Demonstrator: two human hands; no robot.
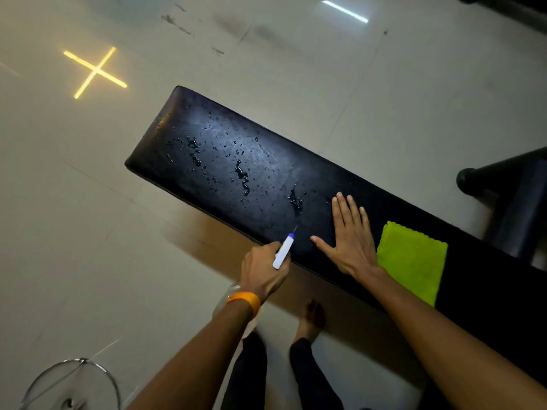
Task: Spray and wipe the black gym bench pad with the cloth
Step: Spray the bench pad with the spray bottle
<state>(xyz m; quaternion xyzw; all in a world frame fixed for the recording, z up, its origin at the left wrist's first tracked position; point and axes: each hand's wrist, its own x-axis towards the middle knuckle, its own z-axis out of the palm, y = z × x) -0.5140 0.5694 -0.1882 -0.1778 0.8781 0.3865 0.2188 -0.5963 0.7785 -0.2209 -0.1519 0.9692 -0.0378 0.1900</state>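
Note:
The black gym bench pad [236, 143] runs diagonally from upper left to lower right, and its far half is dotted with liquid drops and small puddles. My left hand [262, 272] grips a clear spray bottle [283, 251] whose white nozzle with a blue tip points at the pad's near edge; a thin jet leaves the tip. My right hand [350, 236] lies flat on the pad with its fingers spread, holding nothing. A folded lime-green cloth [414, 261] rests on the pad just right of that hand, touching the wrist.
Glossy tiled floor [88, 232] surrounds the bench, with light reflections on it. A black equipment leg [503, 173] stands at the right edge, more dark equipment at the top right. A round metal wire frame [74, 383] sits at bottom left. My bare feet [310, 318] stand below the pad.

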